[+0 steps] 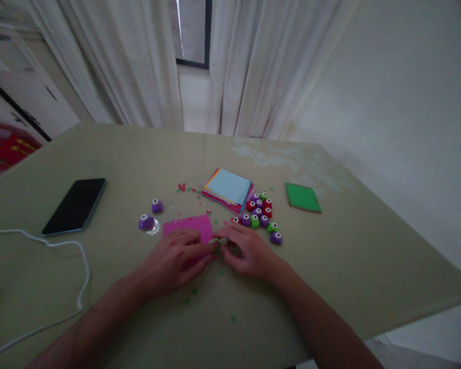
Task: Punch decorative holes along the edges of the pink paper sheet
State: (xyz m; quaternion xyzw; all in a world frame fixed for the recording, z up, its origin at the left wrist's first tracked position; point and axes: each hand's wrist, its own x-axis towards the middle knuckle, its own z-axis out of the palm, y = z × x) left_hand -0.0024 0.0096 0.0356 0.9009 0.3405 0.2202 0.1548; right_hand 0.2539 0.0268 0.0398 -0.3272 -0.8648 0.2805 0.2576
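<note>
A bright pink paper sheet (195, 223) lies at the middle of the table, with small holes along its far edge. My left hand (180, 252) is over the sheet's near part, gripping it, with the fingertips at its right edge. My right hand (249, 248) is closed, thumb and fingers pinching a small pale greenish piece (219, 241) at that same edge. The piece is blurred and partly hidden by my fingers, so its kind is unclear. Just beyond my right hand sit several small purple, red and green one-eyed figures (254, 221).
A stack of coloured paper (228, 186) lies behind the sheet, a green card with notched edges (302, 197) to the right. Two purple figures (156, 206) stand left, one beside a clear disc (154, 227). Further left are a black tablet (76, 206) and white cable (85, 261). Paper bits are scattered around.
</note>
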